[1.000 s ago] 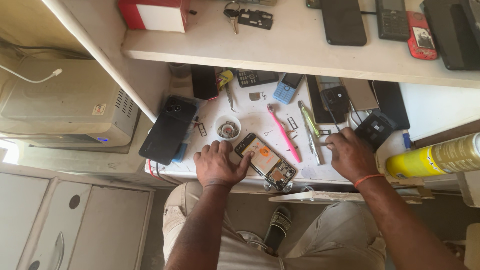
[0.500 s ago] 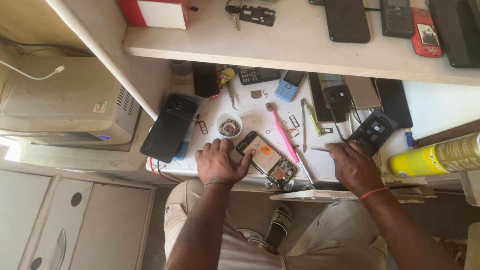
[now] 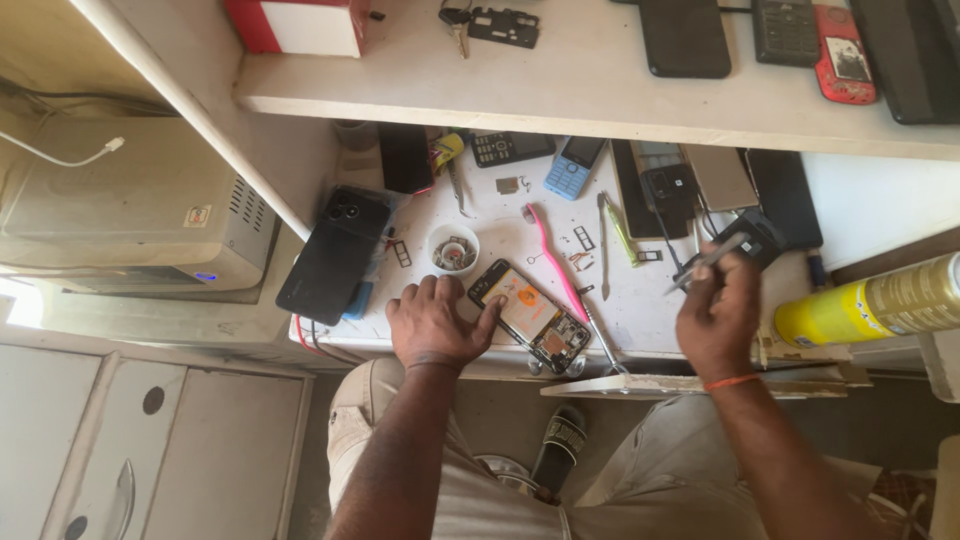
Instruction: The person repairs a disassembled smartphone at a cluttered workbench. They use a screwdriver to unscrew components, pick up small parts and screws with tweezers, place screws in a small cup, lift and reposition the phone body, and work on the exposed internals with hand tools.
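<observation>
Head view:
Left hand [image 3: 432, 325]: flat on white work surface [image 3: 640, 310], fingers spread, forefinger tip pressing near edge of opened smartphone w/ back cover off, orange patch and circuit board showing [image 3: 530, 315]. Holds nothing.
Right hand [image 3: 718, 312]: raised off surface, fingers pinched round slim metal tweezers [image 3: 708, 262], tips pointing up-left.
Opened phone: lies diagonal betw. the two hands, just right of left hand, touching its fingertip.
Pink toothbrush [image 3: 555, 262]: just above-right of opened phone, betw. hands.
Small white round cup w/ tiny parts [image 3: 454, 250]: just above left hand.
Black smartphone, face down, twin camera [image 3: 335, 255]: left of left hand, overhanging surface edge.
Yellow spray can on its side [image 3: 870, 300]: right of right hand.
Blue keypad phone [image 3: 574, 165]: far side of surface, well beyond both hands.
Shelf above [image 3: 580, 85]: black phones, red phone, keys.
</observation>
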